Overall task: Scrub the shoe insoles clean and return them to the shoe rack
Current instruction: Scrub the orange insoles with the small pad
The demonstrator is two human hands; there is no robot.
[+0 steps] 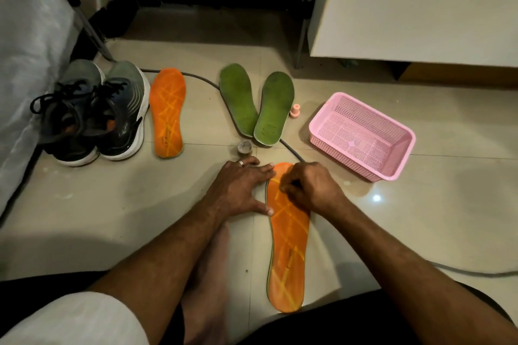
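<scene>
Orange insole (288, 244) lies lower centre on the floor, long axis toward camera; left hand (241, 190) flat, fingers spread, bracing its toe edge, right hand (311, 187) curled over toe, pinched item hidden.

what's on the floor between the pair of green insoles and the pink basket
In the head view, a small pink bottle-like item stands on the tile between the green insoles and the pink basket, close beside the right-hand insole.

Whatever the curled right hand (309, 186) grips, hidden; insole (288, 246) toe covered.
</scene>
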